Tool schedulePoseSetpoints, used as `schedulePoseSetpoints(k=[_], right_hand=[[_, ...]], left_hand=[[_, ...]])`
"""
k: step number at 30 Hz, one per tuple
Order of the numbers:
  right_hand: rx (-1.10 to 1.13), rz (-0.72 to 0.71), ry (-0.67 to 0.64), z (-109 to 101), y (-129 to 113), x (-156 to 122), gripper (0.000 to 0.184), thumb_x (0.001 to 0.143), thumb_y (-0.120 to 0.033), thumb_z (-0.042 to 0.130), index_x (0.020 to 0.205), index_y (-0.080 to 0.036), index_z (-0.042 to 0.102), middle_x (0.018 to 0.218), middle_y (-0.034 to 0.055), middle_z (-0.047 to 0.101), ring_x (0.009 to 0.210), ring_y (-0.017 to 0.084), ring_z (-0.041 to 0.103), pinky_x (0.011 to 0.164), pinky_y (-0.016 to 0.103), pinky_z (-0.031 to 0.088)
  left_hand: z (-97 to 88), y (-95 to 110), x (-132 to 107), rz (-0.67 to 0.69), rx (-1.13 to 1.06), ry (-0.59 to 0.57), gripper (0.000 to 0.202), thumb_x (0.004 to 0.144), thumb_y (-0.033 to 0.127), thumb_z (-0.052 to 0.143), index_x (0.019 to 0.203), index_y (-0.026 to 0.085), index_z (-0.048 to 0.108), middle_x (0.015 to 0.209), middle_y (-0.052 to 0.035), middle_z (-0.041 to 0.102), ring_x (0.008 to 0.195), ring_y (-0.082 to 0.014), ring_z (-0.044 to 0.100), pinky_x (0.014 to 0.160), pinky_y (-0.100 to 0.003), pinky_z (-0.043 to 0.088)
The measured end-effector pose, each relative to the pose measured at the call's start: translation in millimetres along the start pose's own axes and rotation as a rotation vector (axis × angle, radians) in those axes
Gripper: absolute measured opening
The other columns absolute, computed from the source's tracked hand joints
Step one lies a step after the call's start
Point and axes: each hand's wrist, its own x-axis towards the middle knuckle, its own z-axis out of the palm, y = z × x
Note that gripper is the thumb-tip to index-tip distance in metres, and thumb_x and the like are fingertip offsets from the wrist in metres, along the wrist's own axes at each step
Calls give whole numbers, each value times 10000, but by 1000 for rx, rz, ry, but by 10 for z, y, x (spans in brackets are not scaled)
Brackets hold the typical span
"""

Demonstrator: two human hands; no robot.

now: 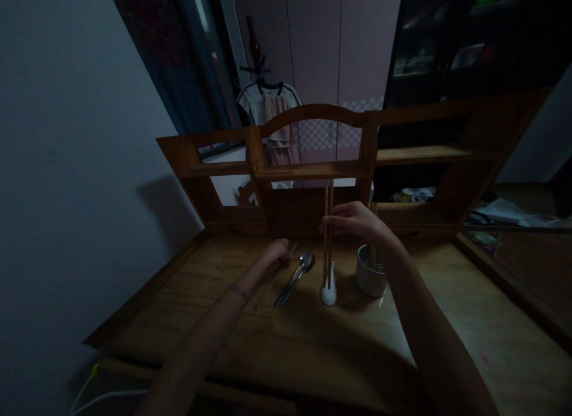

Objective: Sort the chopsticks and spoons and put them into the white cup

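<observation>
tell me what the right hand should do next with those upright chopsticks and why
I'd probably ease the right hand and its upright chopsticks sideways, clear of the white spoon, before lowering them. In this view their lower ends overlap the spoon, and whether they touch it can't be told, so lowering straight down might knock it.
</observation>
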Motion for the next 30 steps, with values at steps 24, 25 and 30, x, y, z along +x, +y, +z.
schedulePoseSetpoints(k=[24,25,30], right_hand=[[30,-56,-16,-110,60,17,122,832,-247,711,810,-133,672,876,130,722,852,239,702,644,261,614],[15,-51,-18,-104,50,12,121,838,-247,705,809,-134,672,877,131,722,849,235,703,637,250,611],[16,-45,-28,-83,41,13,123,837,-230,702,805,-118,661,876,136,722,854,230,702,658,248,606]], left_hand=[[-723,-308,-604,375,-455,327,312,821,427,589,938,144,645,967,-84,730,943,-209,669,818,-280,489],[-724,-308,-618,380,-443,325,316,825,431,586,940,144,650,967,-81,730,937,-208,669,811,-277,488],[-749,-280,-665,366,-372,314,357,821,463,589,945,141,680,975,-77,729,928,-216,662,787,-273,478]])
